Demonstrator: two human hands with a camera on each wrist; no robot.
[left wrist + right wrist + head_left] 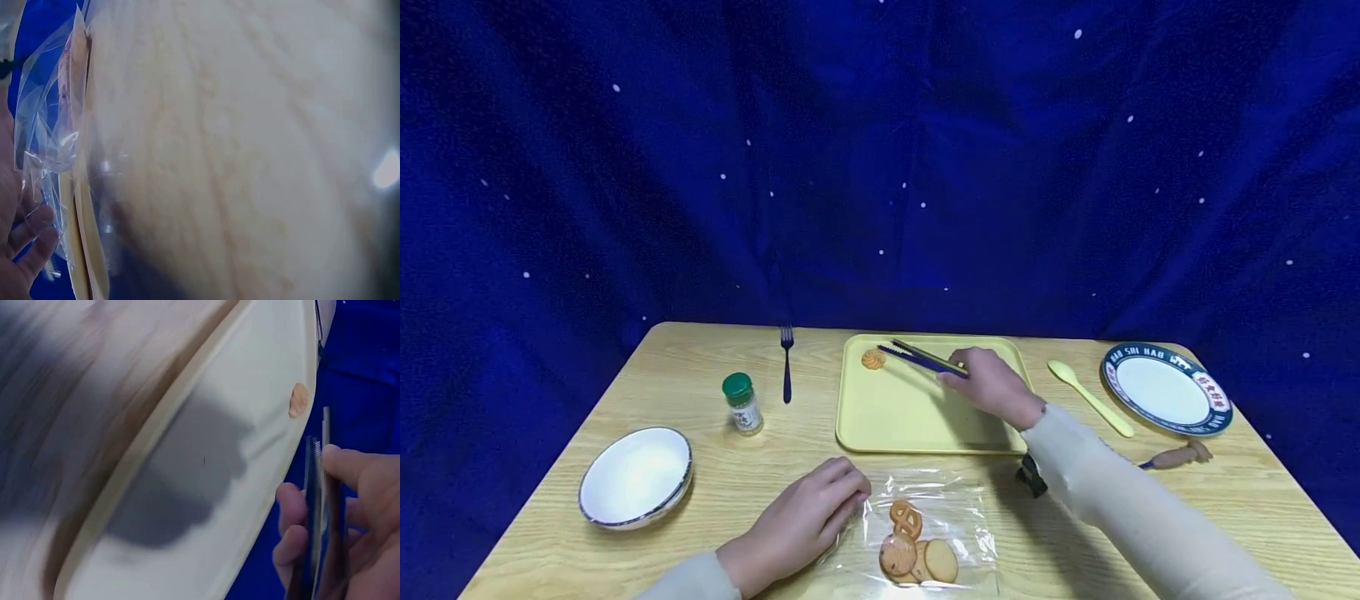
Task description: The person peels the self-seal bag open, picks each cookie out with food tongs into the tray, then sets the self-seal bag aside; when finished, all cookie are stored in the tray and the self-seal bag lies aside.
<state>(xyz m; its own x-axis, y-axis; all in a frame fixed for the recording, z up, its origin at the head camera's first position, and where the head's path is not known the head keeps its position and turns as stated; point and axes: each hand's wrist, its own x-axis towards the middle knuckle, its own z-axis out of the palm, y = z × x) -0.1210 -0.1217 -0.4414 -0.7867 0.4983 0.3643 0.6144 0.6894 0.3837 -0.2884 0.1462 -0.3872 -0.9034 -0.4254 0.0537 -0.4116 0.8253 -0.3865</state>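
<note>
Lying in the far left corner of the yellow tray (pixel 895 417), a small swirl cookie (pixel 873 358) sits just beyond the tips of the tongs (pixel 925 361), which point at it from the right; whether they touch it cannot be told. The step in hand appears to be handling this cookie with the tongs, and if it is to be lifted, the next move calls for lowering the tips to either side of it and squeezing gently, since it may crumble. The right hand (pixel 992 383) has its grip clamped on the tongs, thumb and fingers around the two arms, which stand slightly apart with nothing between their tips. Nearer the person, a clear bag (pixel 970 508) lies flat, holding a pretzel (pixel 906 518) and several round cookies (pixel 942 560). The left hand (pixel 801 521) rests at its left edge, fingers bent; whether that grip pinches the plastic cannot be told. Farther out on the table (pixel 700 350) are a fork (pixel 787 367), a green-capped shaker (pixel 745 406) and a bowl (pixel 636 475) to the left, a spoon (pixel 1093 400) and a plate (pixel 1157 392) to the right
</note>
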